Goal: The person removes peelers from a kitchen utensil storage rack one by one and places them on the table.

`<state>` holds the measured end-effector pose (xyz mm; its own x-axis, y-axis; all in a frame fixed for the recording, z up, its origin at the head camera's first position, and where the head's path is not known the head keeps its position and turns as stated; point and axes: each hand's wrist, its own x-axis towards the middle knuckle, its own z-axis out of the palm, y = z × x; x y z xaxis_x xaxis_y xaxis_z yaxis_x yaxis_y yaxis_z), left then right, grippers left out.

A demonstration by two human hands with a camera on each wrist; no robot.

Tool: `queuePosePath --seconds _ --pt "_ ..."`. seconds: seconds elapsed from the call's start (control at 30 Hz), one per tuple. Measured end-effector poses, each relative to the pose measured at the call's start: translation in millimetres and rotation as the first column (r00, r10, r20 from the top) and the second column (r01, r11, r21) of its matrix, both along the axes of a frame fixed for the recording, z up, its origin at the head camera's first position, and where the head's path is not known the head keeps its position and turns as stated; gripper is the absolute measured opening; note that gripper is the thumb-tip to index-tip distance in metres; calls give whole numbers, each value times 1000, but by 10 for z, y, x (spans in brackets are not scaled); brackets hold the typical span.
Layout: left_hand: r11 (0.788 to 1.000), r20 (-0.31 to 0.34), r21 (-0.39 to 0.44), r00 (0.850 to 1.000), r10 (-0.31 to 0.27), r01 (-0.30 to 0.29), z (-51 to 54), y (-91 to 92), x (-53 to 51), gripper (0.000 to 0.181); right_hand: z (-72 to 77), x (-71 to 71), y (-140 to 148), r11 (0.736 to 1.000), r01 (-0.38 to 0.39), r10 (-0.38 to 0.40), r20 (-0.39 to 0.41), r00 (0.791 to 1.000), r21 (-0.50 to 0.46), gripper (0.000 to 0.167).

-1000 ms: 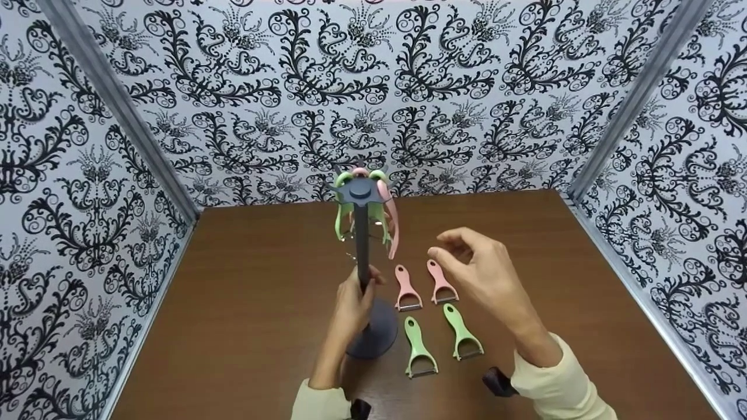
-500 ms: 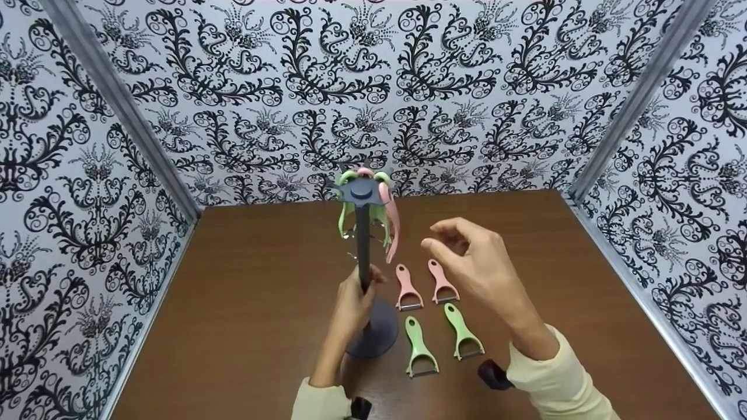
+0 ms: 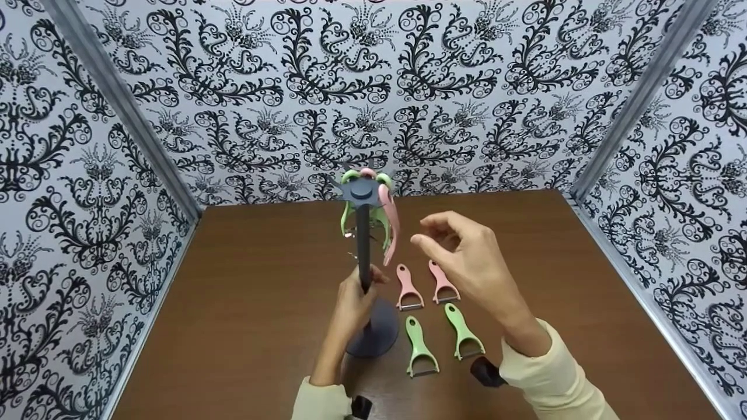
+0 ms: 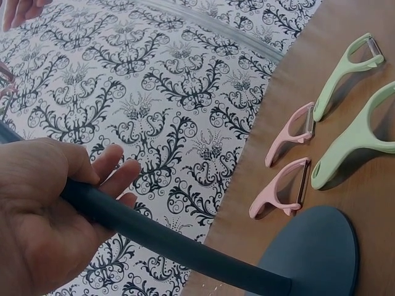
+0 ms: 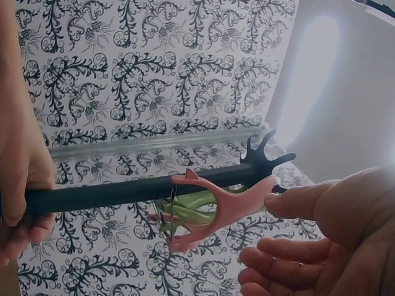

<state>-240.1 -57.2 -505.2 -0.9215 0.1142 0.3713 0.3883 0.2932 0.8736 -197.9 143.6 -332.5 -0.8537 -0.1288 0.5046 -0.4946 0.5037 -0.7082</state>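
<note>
A dark grey stand (image 3: pixel 363 245) with a hooked top rises from a round base. My left hand (image 3: pixel 348 303) grips its post, fingers curled round it, as the left wrist view also shows. From the hooks hang a pink peeler (image 3: pixel 390 227) on the right side and green peelers (image 3: pixel 345 219) behind the post; a further pink handle loop (image 3: pixel 367 172) shows at the back. My right hand (image 3: pixel 473 262) hovers right of the stand, holding nothing, fingers loosely bent and thumb apart. In the right wrist view its thumb is near the top of the pink peeler; contact is unclear.
On the brown table (image 3: pixel 245 303), right of the base, lie two pink peelers (image 3: pixel 404 278) and two green peelers (image 3: pixel 415 337). My right hand hovers above them in the head view. Patterned walls (image 3: pixel 262 87) with grey metal corner posts enclose the table.
My right hand has moved left, towards the stand, and slightly away from me. The stand's top has turned a little, bringing the hanging pink peeler nearer the front. My left hand keeps its grip.
</note>
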Motion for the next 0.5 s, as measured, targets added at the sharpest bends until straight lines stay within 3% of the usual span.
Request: queuePosePath --seconds 0.23,0.5 --pt "1000 40 16 999 -10 9 24 -5 7 23 34 -15 -73 1000 -21 21 -13 1000 -19 23" --pt "998 24 33 999 -46 45 10 -25 -3 23 37 -65 -169 998 -40 38 -28 999 -52 30"
